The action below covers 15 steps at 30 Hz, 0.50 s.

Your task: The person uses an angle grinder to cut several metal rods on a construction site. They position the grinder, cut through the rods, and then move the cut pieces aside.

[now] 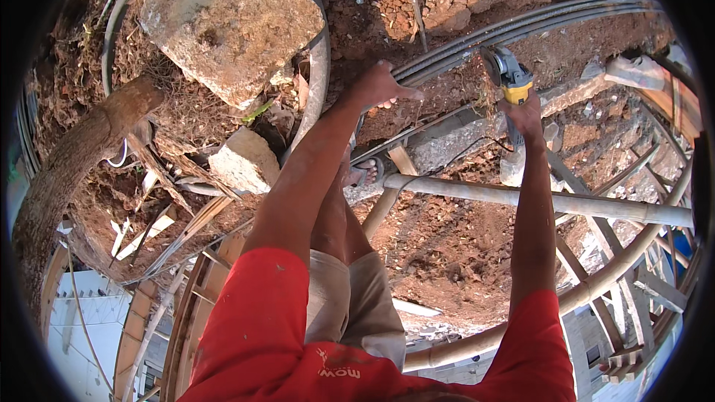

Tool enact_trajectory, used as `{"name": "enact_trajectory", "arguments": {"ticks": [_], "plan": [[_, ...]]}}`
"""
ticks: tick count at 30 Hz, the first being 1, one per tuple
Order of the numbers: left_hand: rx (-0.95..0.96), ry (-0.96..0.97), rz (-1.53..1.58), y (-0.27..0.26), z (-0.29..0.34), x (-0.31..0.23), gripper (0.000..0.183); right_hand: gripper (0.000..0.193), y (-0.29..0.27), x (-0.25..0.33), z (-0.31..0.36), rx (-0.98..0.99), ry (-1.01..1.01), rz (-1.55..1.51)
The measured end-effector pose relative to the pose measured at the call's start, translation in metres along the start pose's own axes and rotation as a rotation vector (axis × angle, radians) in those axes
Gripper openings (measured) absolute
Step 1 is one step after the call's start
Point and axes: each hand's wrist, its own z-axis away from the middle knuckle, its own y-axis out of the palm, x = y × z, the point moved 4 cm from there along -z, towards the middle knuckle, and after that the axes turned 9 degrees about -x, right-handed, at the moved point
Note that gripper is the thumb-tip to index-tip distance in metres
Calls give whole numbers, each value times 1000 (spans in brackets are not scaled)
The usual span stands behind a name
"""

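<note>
My right hand (524,110) is wrapped around the body of a yellow and black angle grinder (515,88). The grinder's disc (491,67) is at the near side of a bundle of long, thin grey rods (573,18); whether it touches them or spins, I cannot tell. The rods curve from the upper right towards my left hand (377,86). That hand lies over their left part, its fingers bent around the far side and partly hidden, its thumb sticking out to the right. A thin dark cord (477,144) trails on the ground below the grinder.
A large rough stone (234,22) stands at the upper left, with a smaller pale stone (246,161) below it. A tree trunk (71,171) rises at the left. A bamboo pole (536,199) crosses at the right. My sandalled foot (365,173) is on the ground.
</note>
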Motion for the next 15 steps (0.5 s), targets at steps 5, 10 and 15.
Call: {"name": "enact_trajectory", "arguments": {"ticks": [5, 10, 15], "plan": [[-31, 11, -1, 4, -7, 4, 113, 42, -1, -4, -4, -46, 11, 166], [-87, 54, 4, 3, -8, 7, 105, 42, 1, -1, -3, -54, -1, 244], [-38, 40, -18, -10, 9, -17, 102, 45, -9, -32, -6, -56, 44, 198]]}}
